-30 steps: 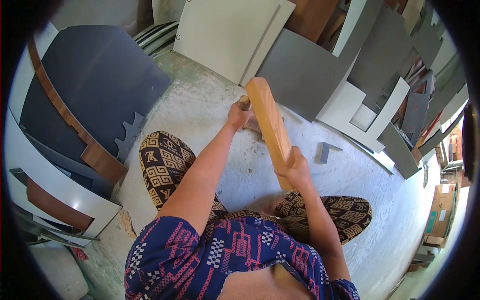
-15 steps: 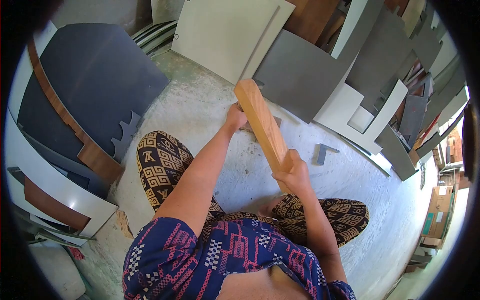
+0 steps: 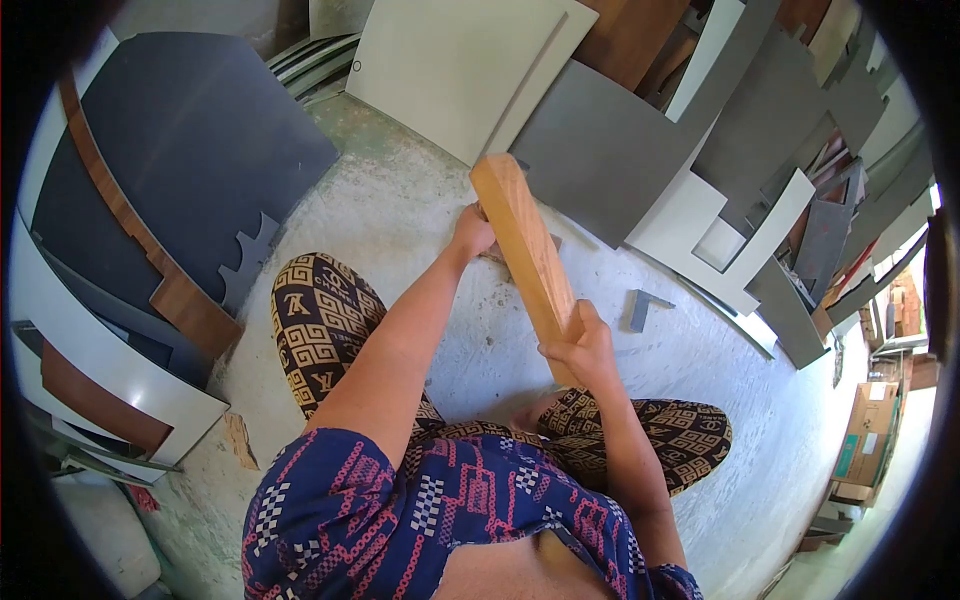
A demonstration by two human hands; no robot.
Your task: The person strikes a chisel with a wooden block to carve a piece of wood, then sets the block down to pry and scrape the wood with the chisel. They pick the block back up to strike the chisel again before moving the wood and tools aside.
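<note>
A long wooden block, squared and light brown, slants across the middle of the view with its far end raised toward the camera. My right hand is closed around its near end, thumb across the top face. Beside the far end, my left hand is curled, its fingers hidden behind the block. A small dark bit shows at those fingers, but I cannot make out what it is. Part of a flat brown piece shows low behind the block, near my left hand.
A grey L-shaped piece lies on the concrete floor to the right. Grey panels and pale boards lean at the back. Dark sheets stand left, and a cardboard box is far right.
The view has shifted slightly. Both hands and the wooden block keep almost the same position, with my right hand's grip barely altered.
</note>
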